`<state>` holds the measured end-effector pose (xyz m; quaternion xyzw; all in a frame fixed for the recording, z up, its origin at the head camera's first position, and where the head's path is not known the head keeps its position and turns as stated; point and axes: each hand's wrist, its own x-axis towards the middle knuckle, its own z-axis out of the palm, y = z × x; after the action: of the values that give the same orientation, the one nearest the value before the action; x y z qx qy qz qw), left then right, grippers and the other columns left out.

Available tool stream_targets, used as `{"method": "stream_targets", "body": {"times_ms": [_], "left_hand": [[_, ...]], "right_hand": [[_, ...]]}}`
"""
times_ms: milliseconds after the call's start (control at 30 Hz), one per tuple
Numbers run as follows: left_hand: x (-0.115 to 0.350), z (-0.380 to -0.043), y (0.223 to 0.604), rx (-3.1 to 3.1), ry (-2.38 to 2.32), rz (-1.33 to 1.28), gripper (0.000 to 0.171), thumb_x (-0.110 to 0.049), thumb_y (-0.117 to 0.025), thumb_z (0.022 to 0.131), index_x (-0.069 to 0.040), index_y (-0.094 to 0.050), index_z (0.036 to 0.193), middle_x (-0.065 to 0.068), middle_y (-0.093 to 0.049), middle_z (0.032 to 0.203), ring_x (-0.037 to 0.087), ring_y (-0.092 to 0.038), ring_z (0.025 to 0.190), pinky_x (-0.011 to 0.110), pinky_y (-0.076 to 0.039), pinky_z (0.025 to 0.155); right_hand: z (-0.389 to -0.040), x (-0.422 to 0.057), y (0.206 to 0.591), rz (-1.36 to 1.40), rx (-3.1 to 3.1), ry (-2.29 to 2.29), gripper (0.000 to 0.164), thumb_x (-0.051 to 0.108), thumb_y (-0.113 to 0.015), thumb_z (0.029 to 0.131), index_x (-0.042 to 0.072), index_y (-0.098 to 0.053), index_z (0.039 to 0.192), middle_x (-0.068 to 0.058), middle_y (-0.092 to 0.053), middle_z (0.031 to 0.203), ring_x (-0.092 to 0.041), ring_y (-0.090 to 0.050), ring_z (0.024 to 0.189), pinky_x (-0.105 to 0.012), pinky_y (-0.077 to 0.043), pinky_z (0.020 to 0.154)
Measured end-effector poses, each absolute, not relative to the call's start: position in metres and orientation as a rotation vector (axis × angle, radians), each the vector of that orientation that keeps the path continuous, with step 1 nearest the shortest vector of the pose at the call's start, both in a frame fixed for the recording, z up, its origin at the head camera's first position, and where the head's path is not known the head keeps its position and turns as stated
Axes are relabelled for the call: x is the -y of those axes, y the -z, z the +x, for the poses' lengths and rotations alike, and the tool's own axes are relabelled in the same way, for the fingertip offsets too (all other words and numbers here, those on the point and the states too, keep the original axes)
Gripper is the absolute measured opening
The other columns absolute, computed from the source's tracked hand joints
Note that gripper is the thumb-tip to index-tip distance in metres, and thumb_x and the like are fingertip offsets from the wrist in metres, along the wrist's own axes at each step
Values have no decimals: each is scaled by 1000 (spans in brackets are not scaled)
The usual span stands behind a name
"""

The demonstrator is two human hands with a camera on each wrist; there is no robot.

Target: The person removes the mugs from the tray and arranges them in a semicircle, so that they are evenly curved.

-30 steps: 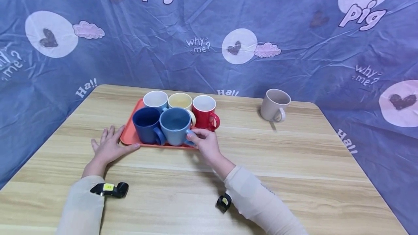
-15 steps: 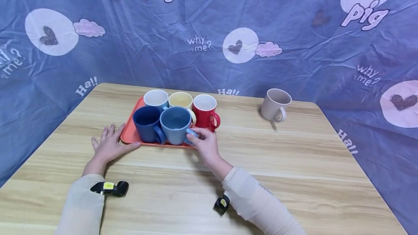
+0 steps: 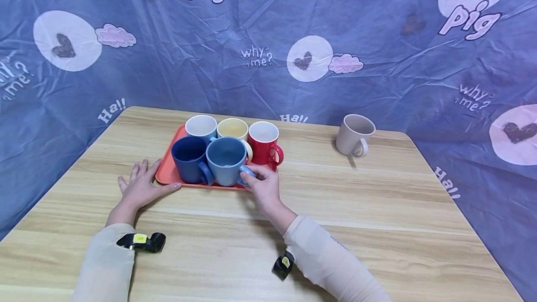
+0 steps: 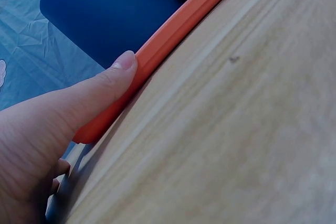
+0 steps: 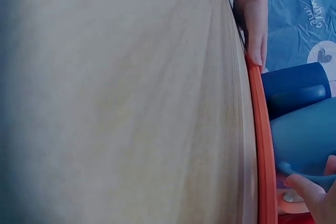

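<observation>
1. Blue printed cloth (image 3: 184, 55) hangs behind a wooden table (image 3: 377, 209).
2. Head view: an orange tray (image 3: 168, 175) bears five upright mugs. At the back are a white-lined mug (image 3: 201, 126), a cream mug (image 3: 232, 128) and a red mug (image 3: 260, 150); in front, a dark-blue mug (image 3: 186, 166) and a light-blue mug (image 3: 224, 169). A grey mug (image 3: 350, 140) stands well apart on the table. The right hand (image 3: 267, 189) pinches the light-blue mug's handle; the left hand (image 3: 141, 192) lies with fingers spread at the tray's near-left corner.
3. Left wrist view: the thumb touches the tray rim, near the dark-blue mug.
4. Right wrist view: thumb and finger meet about the handle, inside the tray rim. Probably the step in hand is positioning the light-blue mug while the left hand steadies the tray; the next move calls for a level, gentle touch, with neighbours so close.
</observation>
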<state>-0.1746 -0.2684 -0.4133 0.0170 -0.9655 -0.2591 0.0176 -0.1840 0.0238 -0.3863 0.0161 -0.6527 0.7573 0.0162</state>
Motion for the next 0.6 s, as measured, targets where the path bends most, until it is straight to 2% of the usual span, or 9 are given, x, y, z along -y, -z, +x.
{"method": "stream_targets", "body": {"times_ms": [200, 400, 600], "left_hand": [[268, -175, 415, 2995, 787, 62, 104, -66, -58, 63, -2, -19, 136, 36, -6, 133, 46, 9, 122, 65, 18, 80], [269, -175, 416, 2989, 783, 57, 104, -66, -58, 63, -2, -20, 136, 36, -6, 133, 46, 8, 122, 65, 18, 80], [269, -176, 417, 2991, 781, 66, 104, -66, -57, 63, -3, -19, 136, 35, -6, 134, 46, 8, 122, 65, 18, 80]], "right_hand": [[-198, -22, 418, 111, 1963, -2343, 22, 8, -69, 73, 6, -68, 94, -7, -60, 92, -18, -60, 72, -34, -50, 61], [-185, -25, 393, 40, 1967, -2403, 24, 6, -67, 74, 1, -65, 98, -11, -58, 90, -22, -59, 74, -42, -48, 67], [-197, -29, 414, 83, 1929, -2421, 25, 13, -70, 73, 6, -67, 97, -13, -61, 87, -25, -61, 71, -39, -49, 64]]}}
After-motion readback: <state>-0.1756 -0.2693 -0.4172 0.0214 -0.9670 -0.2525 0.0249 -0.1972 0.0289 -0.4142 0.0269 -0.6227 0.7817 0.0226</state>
